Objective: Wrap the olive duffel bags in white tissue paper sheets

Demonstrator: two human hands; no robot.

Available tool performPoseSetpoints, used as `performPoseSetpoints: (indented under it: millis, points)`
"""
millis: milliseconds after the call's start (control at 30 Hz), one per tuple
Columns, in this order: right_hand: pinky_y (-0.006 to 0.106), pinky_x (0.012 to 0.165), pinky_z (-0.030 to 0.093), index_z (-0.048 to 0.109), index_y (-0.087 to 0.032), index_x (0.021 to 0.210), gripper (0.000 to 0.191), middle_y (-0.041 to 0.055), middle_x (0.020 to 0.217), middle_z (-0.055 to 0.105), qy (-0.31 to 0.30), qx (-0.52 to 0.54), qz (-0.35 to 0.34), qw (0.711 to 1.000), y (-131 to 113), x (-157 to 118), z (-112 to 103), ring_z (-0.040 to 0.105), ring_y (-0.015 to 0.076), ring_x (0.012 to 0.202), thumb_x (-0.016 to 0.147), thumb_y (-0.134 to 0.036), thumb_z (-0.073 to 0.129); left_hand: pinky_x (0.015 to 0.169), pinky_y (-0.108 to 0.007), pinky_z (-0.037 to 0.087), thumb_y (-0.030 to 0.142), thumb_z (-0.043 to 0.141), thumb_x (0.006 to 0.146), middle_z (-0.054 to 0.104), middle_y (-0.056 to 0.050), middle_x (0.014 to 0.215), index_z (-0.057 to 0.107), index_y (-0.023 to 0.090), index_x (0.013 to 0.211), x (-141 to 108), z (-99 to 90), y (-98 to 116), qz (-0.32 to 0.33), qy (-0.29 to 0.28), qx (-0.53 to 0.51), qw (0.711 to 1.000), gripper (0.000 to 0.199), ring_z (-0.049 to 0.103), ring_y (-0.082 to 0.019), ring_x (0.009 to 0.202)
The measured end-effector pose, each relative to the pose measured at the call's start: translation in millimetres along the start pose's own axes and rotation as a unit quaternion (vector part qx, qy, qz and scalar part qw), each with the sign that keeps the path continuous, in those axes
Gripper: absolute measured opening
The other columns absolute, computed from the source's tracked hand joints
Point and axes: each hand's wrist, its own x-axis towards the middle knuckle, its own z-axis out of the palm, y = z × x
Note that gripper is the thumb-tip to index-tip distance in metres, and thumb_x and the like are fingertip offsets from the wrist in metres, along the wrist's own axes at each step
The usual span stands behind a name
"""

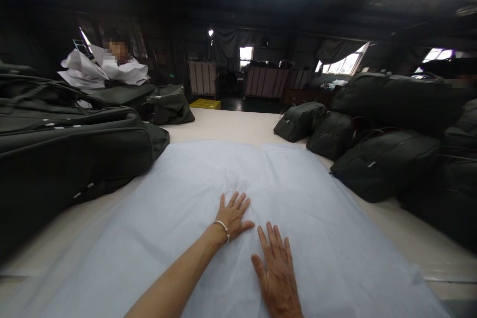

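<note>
A large pale bluish-white sheet [316,238] lies spread over the table, with faint creases near its middle. My left hand [234,218], with a bracelet at the wrist, rests flat on the sheet with fingers spread. Nearer to me and slightly right, my right hand [276,271] is also on or just over the sheet, palm down, fingers apart. Nothing is held in either hand.
Dark green bags [74,159] are heaped along the left side of the cream table [223,126]. More dark bags [387,161] line the right side. A yellow crate [204,104] sits beyond the far edge. At the far left a person is behind crumpled white sheets [84,70].
</note>
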Motion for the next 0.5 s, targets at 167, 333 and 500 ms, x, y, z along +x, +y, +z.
performPoseSetpoints:
  millis: [167,333,500]
  points:
    - [0.062,0.109,0.033,0.018,-0.026,0.153,0.068,0.0091,0.157,0.027,-0.008,-0.003,-0.002,1.0,-1.5,1.0,-2.1,0.024,0.0322,0.144,0.095,-0.051,0.044,0.11,-0.075,0.002,0.067,0.029,0.091,0.012,-0.003,0.161,0.019,0.026,0.153,8.4,-0.6,-2.0,-0.031,-0.002,0.007,0.999,0.074,0.006,-0.033,0.148]
    - [0.062,0.109,0.034,0.02,-0.027,0.153,0.068,0.0089,0.157,0.026,-0.011,0.003,-0.007,1.0,-2.6,1.9,-5.4,0.024,0.0324,0.144,0.095,-0.05,0.045,0.108,-0.077,0.005,0.066,0.029,0.09,0.012,-0.003,0.161,0.019,0.028,0.153,11.0,-6.0,0.4,-0.052,-0.016,0.015,0.998,0.074,0.007,-0.035,0.148]
    - [0.062,0.109,0.033,0.02,-0.027,0.153,0.066,0.0077,0.157,0.026,-0.012,0.014,-0.011,1.0,-2.1,3.4,-8.5,0.024,0.0325,0.144,0.095,-0.049,0.045,0.107,-0.078,0.009,0.066,0.031,0.089,0.014,-0.005,0.161,0.022,0.026,0.152,16.1,-16.1,4.2,-0.07,-0.03,0.018,0.997,0.075,0.01,-0.036,0.147]
